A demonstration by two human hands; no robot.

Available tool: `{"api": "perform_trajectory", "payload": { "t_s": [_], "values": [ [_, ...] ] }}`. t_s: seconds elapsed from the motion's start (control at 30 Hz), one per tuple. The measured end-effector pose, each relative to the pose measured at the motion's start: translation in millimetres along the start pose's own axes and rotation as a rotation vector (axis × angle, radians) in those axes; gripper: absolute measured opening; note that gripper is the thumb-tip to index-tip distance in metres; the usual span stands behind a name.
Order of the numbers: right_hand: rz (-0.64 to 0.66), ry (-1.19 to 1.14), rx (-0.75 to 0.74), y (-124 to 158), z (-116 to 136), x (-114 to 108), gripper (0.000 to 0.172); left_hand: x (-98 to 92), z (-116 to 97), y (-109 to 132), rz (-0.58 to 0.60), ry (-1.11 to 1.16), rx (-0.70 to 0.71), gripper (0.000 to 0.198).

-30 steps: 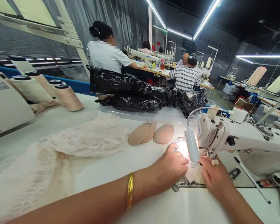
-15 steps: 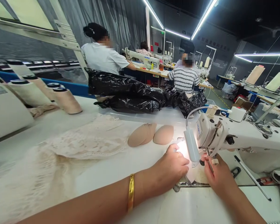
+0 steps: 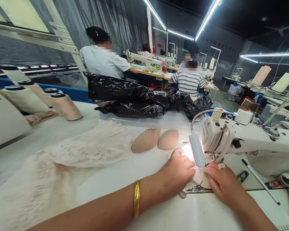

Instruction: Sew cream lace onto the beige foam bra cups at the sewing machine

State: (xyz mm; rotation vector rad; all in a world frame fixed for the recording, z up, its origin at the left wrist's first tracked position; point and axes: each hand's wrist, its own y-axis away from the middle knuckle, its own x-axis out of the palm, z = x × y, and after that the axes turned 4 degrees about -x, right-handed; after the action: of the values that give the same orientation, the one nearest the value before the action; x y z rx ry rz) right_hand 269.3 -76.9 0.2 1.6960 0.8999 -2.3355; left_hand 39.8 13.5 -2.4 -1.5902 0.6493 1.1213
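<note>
At the white sewing machine (image 3: 245,133), my left hand (image 3: 179,170) presses and grips a pale pink fabric piece (image 3: 197,178) with its fingers curled. The piece lies under a bright lamp (image 3: 197,150), which hides part of it. My right hand (image 3: 221,181) is closed, thumb and forefinger pinched at the right edge of that piece, just in front of the needle area. Its fingertips partly cover what they hold. Beige bra pads (image 3: 145,140) lie in an overlapping stack beyond my left hand, and a separate pad (image 3: 168,139) lies beside them.
Cream lace fabric (image 3: 86,144) spreads over the table's left side. Thread cones (image 3: 66,106) stand behind it. Black plastic bags (image 3: 135,96) lie along the back. Right of my right hand are thread snips (image 3: 242,176) and a white rod (image 3: 261,183). Co-workers sit at machines beyond.
My right hand has drawn slightly back and left from the needle area to the piece's edge. The tip of the piece has shifted a little; my left hand stays nearly in place.
</note>
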Motion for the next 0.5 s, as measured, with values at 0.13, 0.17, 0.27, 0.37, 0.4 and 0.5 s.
{"api": "perform_trajectory", "payload": {
  "t_s": [0.13,0.17,0.27,0.37,0.4,0.5],
  "values": [
    [0.115,-0.082,-0.059,0.1,4.0,-4.2,0.027,-7.4,-14.2,5.9,0.013,-0.028,0.042,0.015],
    [0.118,-0.085,-0.062,-0.2,4.6,-4.5,0.027,-8.0,-16.4,7.2,0.006,-0.031,0.047,0.014],
    [0.109,-0.085,-0.051,-1.2,5.1,-3.0,0.027,-5.9,-15.6,7.9,0.003,-0.019,0.046,0.015],
    [0.101,-0.086,-0.024,-2.0,4.2,0.7,0.029,-0.2,-6.4,4.8,0.024,0.013,0.052,0.017],
    [0.104,-0.083,-0.006,-2.4,3.8,2.1,0.029,1.5,-3.0,3.4,0.023,0.017,0.053,0.017],
    [0.125,-0.063,0.050,-3.6,2.7,6.1,0.029,2.7,4.8,-1.5,-0.002,-0.014,0.043,0.020]
  ]
}}
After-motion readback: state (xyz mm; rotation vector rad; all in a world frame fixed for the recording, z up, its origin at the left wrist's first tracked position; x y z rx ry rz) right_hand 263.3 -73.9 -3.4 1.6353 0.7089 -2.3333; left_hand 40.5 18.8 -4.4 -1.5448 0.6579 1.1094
